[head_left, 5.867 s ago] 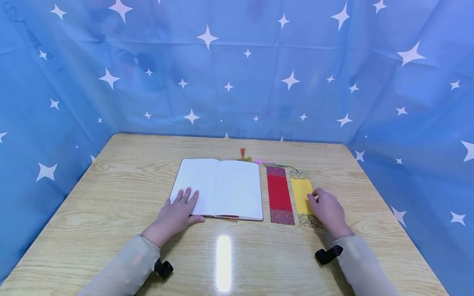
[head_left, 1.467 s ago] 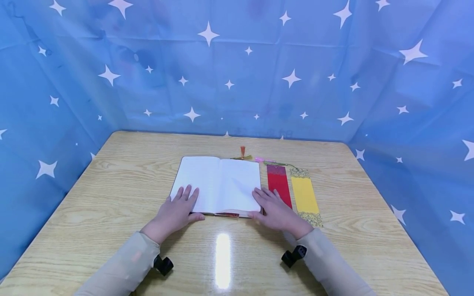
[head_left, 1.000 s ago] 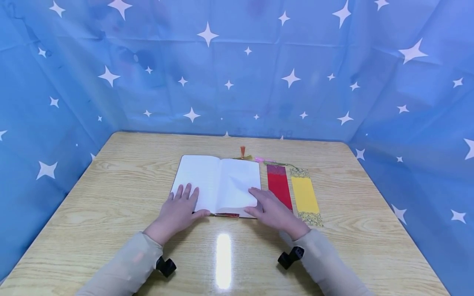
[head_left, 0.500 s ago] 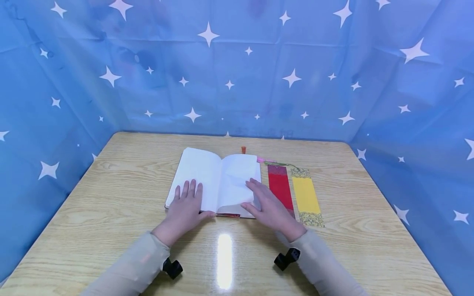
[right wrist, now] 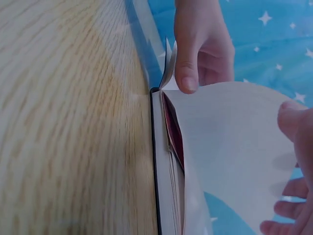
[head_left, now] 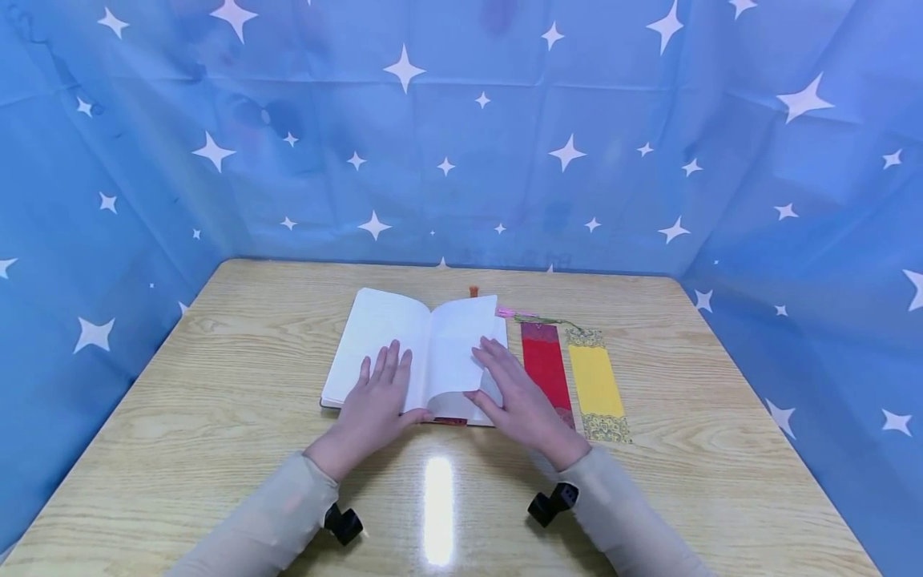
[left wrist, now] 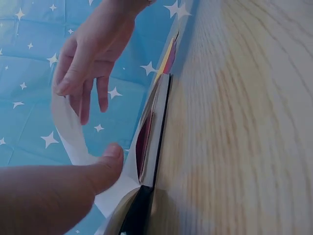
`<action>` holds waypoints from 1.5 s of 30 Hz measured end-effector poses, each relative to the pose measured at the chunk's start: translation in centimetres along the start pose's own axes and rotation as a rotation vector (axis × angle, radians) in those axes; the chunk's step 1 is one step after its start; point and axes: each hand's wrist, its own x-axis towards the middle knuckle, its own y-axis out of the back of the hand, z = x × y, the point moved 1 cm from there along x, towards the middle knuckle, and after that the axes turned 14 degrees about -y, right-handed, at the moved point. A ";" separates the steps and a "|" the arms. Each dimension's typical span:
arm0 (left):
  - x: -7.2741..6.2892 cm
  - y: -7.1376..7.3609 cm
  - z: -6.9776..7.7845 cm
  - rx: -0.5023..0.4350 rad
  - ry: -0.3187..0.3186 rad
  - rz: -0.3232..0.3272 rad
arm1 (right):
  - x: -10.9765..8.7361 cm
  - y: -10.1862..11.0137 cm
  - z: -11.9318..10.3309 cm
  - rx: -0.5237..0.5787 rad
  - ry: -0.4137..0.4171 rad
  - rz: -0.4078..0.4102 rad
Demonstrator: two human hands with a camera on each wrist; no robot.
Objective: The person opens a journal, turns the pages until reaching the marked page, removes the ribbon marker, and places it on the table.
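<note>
An open notebook (head_left: 385, 316) with white pages lies on the wooden table. My left hand (head_left: 375, 401) rests with spread fingers on its left page, thumb near the lower edge by the fold. A right-side page (head_left: 457, 332) curves up off the rest, and my right hand (head_left: 522, 405) pinches its outer edge between thumb and fingers. In the left wrist view, that page bends up to the right hand (left wrist: 95, 54). A dark red patterned bookmark (right wrist: 173, 127) sits inside the notebook under the lifted page; most of it is hidden. The left hand (right wrist: 203, 44) shows beyond the fold.
Right of the notebook lie a red bookmark (head_left: 544, 369) and a yellow bookmark (head_left: 594, 381), with pink and green tassels (head_left: 515, 314) above them. An orange tassel (head_left: 473, 291) pokes out behind the notebook. A blue star-patterned cloth (head_left: 461, 128) surrounds the table (head_left: 238, 336).
Earlier the right hand was at the yellow bookmark, then moved left to the notebook. It now lifts a right page leftward. The left hand has slid right toward the fold.
</note>
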 end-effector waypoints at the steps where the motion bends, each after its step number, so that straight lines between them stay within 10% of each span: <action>1: 0.0 0.0 0.0 0.000 -0.012 0.015 | 0.0 0.1 0.0 0.003 -0.002 0.001; 13: -0.5 0.8 0.3 -0.005 -0.147 0.226 | -0.6 0.5 0.7 0.017 -0.036 0.006; 18: -0.5 0.8 0.1 -0.019 -0.225 0.407 | -0.6 0.4 1.0 0.004 -0.069 0.008; 27: -0.4 0.6 -0.6 0.233 -0.301 0.590 | -0.7 0.2 1.4 -0.025 -0.114 -0.011; 33: -0.7 1.0 -1.1 0.363 -0.230 0.430 | -0.6 0.2 1.5 -0.053 -0.142 -0.034; 40: -1.2 1.3 -1.9 0.255 -0.112 0.096 | -0.6 0.3 2.1 -0.092 -0.203 -0.110; 45: -1.6 0.7 -2.5 0.179 -0.094 0.001 | -0.8 0.0 2.4 -0.120 -0.224 -0.176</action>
